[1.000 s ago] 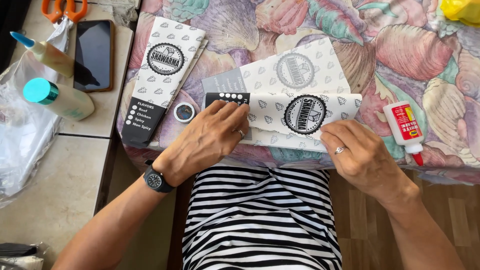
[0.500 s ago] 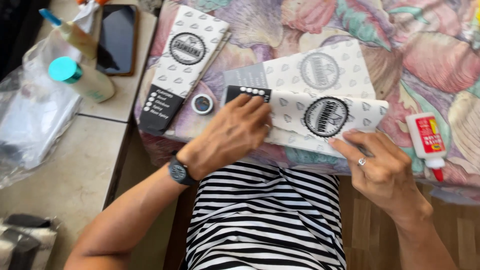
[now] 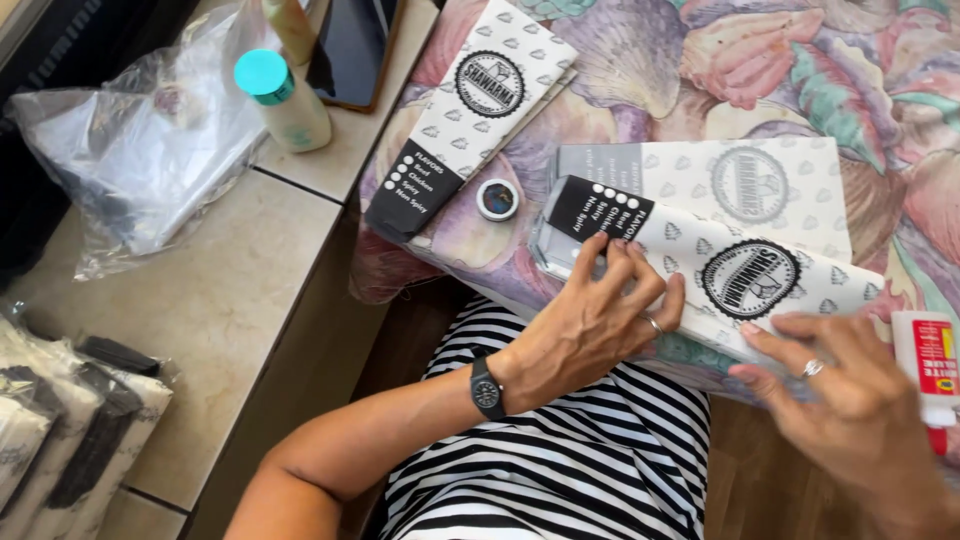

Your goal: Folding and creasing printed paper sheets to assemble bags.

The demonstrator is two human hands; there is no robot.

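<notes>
Glue bottle [image 3: 927, 372] cut off right.

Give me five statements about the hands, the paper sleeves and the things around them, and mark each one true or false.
1. The left hand presses its fingertips on the folded paper sleeve. True.
2. The right hand holds the glue bottle. False: the bottle lies beside that hand, and whether they touch cannot be told.
3. A small round tin lies between the two printed sleeves. True.
4. The left wrist is bare. False: it wears a dark wristwatch.
5. The bottle with the teal cap lies on the flowered cloth. False: it is on the tiled counter.
</notes>
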